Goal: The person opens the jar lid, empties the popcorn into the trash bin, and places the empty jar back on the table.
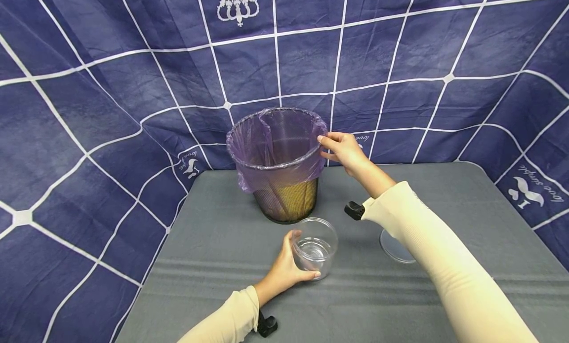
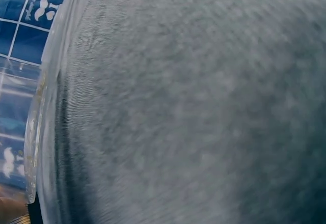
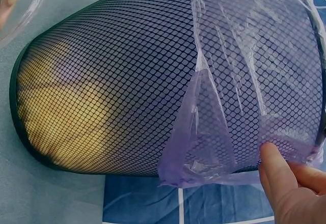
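My left hand grips a clear round plastic container, thumb low on its near side and fingers around its left side. The container's open top faces up, just in front of a black mesh trash can. Over the can's rim hangs a thin purple trash bag, folded down outside. My right hand pinches the can's rim at the right, thumb at the top edge and fingers against the bag outside. In the left wrist view, only the container's edge shows at the left.
A clear round lid lies on the grey cloth-covered table, partly hidden under the right sleeve. Something yellow shows through the can's lower mesh. A blue curtain with white lines stands behind and at both sides.
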Available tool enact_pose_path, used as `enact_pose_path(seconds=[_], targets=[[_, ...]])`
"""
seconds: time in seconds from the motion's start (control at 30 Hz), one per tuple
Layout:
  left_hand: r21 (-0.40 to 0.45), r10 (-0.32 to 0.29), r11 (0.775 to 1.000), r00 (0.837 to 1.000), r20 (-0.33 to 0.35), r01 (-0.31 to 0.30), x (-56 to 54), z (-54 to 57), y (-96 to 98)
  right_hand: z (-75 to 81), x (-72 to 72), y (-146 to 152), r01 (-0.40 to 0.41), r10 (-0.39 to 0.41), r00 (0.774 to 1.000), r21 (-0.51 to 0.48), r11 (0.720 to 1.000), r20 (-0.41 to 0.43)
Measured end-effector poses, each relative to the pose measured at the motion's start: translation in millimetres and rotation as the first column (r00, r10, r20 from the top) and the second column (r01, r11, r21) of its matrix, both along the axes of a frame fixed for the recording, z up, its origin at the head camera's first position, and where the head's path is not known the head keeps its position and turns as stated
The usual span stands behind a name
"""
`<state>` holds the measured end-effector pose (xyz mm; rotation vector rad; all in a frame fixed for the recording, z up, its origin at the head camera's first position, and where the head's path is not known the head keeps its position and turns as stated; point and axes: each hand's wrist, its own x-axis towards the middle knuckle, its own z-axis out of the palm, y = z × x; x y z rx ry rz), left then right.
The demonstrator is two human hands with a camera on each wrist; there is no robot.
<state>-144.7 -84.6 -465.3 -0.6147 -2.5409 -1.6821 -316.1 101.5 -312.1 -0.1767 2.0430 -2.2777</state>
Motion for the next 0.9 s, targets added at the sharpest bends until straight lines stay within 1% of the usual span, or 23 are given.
enact_pose_path(seconds=[0.07,0.13,0.23,0.3,0.37,0.43,0.5,0.53,0.63,0.7,0.77,0.8,0.83,0.9], targets=[[-0.002,-0.002,1.000,1.000,0.009,0.002,1.0,-2.1,0.7,-0.3,0.2,0,0.007,-0.006,1.000,-0.003,1.000,0.003],[0.001,-0.008,1.000,1.000,-0.003,0.008,0.7,-7.2,0.6,-0.3,0.5,0,0.006,-0.006,1.000,-0.002,1.000,0.003],[-0.001,-0.017,1.000,1.000,-0.008,0.017,-4.3,-24.2,-0.7,0.1,0.5,0,0.010,-0.010,1.000,-0.010,1.000,0.000],[-0.023,-0.019,1.000,0.999,-0.030,0.018,-8.9,-35.3,-1.9,0.2,0.4,0,0.012,-0.012,1.000,-0.016,1.000,-0.007],[-0.049,-0.016,0.999,0.999,-0.029,0.015,-12.8,-45.5,-3.6,0.2,0.8,0,0.013,-0.013,1.000,-0.021,1.000,-0.014],[-0.071,-0.020,0.997,0.999,-0.030,0.017,-13.9,-48.7,-5.0,0.0,1.7,1,0.007,-0.007,1.000,-0.011,1.000,-0.023],[-0.087,-0.024,0.996,0.999,-0.031,0.021,-14.0,-49.6,-6.8,-1.0,3.2,2,-0.011,0.011,0.999,0.005,1.000,-0.034],[-0.093,-0.027,0.995,0.999,-0.026,0.025,-13.9,-48.4,-8.1,-2.1,3.9,2,-0.022,0.023,0.999,0.011,1.000,-0.044],[-0.104,-0.045,0.994,0.997,-0.055,0.039,-16.9,-41.2,-12.0,-5.5,6.8,4,-0.042,0.045,0.996,0.041,0.998,-0.071],[-0.112,-0.058,0.992,0.996,-0.073,0.049,-19.9,-31.8,-14.6,-6.9,9.4,5,-0.041,0.049,0.993,0.076,0.996,-0.108],[-0.132,-0.072,0.989,0.993,-0.095,0.059,-22.7,-21.1,-17.1,-7.0,13.1,7,-0.015,0.040,0.987,0.155,0.988,-0.159],[-0.153,-0.079,0.986,0.992,-0.101,0.063,-23.6,-15.3,-18.1,-6.9,15.5,8,0.007,0.033,0.981,0.211,0.978,-0.189],[-0.181,-0.087,0.981,0.989,-0.117,0.065,-24.4,-9.9,-19.2,-7.1,18.2,10,0.035,0.030,0.973,0.274,0.961,-0.229],[-0.256,-0.110,0.965,0.980,-0.165,0.065,-25.2,0.9,-20.7,-8.4,23.9,13,0.092,0.034,0.949,0.377,0.922,-0.314]])
